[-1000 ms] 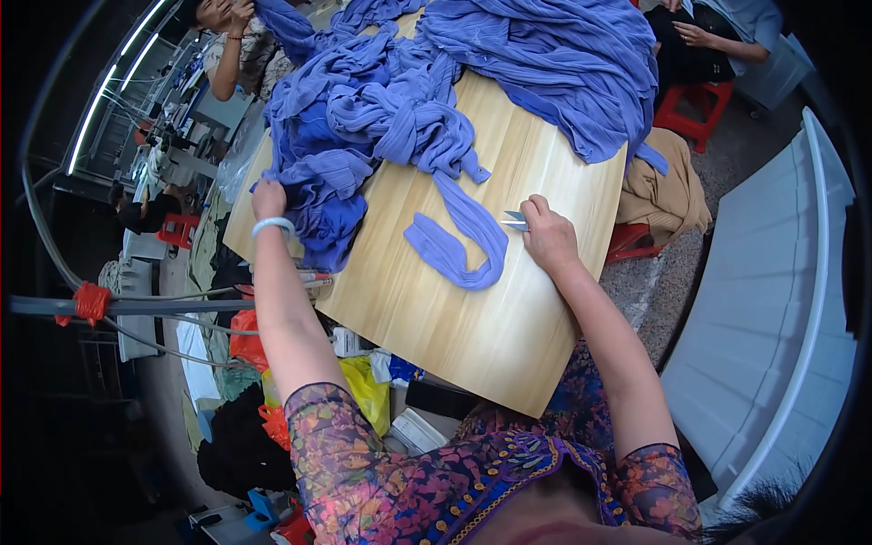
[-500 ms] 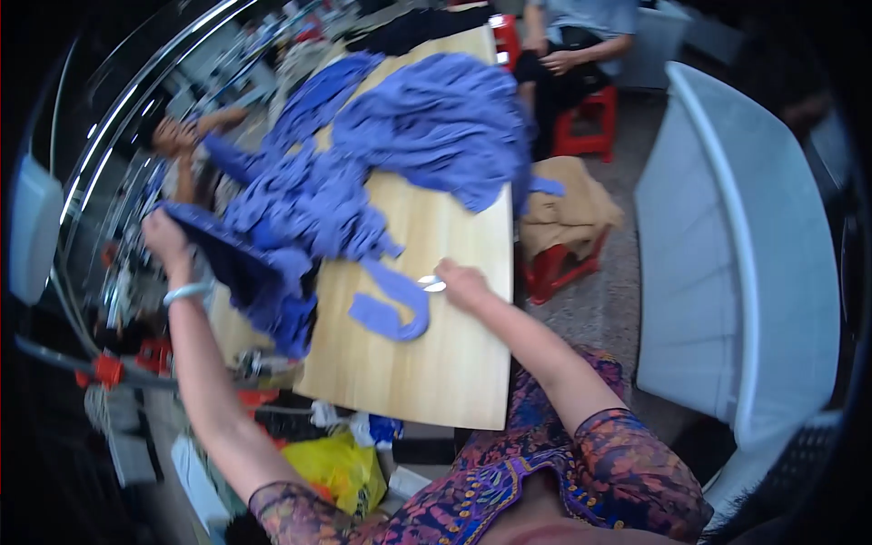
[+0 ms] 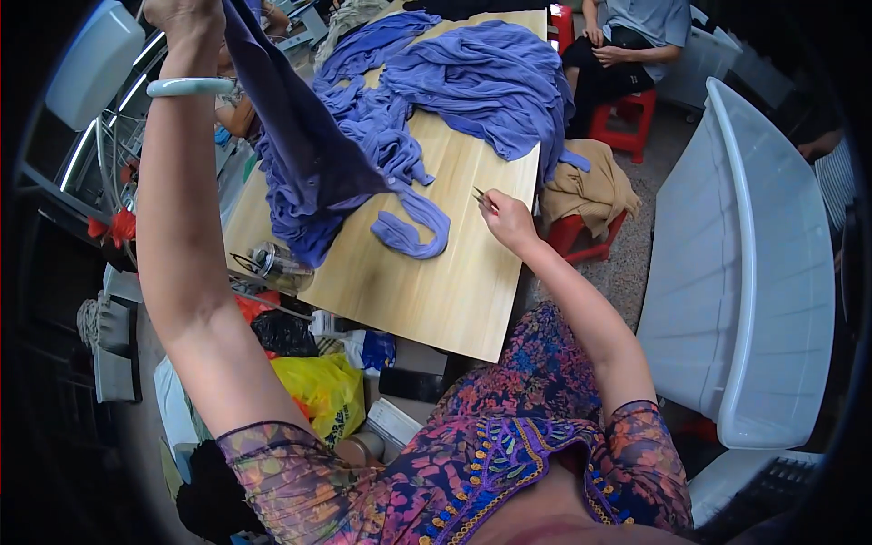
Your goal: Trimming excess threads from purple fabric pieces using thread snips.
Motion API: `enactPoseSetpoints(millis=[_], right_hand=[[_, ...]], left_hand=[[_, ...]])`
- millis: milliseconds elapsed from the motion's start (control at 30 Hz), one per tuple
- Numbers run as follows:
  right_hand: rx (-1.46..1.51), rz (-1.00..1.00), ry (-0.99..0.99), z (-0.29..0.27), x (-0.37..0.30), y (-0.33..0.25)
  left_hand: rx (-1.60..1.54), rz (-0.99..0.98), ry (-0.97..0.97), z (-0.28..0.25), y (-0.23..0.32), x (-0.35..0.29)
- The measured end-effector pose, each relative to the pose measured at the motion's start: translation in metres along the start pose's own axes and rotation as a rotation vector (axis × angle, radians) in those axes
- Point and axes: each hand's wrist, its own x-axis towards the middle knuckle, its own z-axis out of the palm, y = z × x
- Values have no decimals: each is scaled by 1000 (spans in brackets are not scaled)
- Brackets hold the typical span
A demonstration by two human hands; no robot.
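Note:
My left hand, raised at the top left and partly cut off by the frame edge, grips a blue-purple knitted garment. The cloth stretches steeply from the hand down to the wooden table, its darker side showing. From its lower end a narrow strip of the same knit curls on the tabletop. Just right of that strip, my right hand is closed round small metal thread snips, points toward the far left. A rumpled heap of blue-purple garments covers the far part of the table.
The wooden table ends close in front of me. A large pale plastic bin stands at the right. Tan cloth lies on a red stool. Another person sits beyond. A glass jar and yellow bag are at left.
My left hand has risen sharply, pulling the garment up into a taut slope. My right hand, still holding the snips, has shifted a little up and right in view.

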Motion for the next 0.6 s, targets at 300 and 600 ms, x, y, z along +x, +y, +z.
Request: enactPoseSetpoints(millis=[300,600], right_hand=[[763,147,-1,-12,15,-83],[760,209,21,-19,-24,-83]], left_hand=[[-416,-351,-152,-10,91,-4],[-369,-1260,-891,-18,87,-132]])
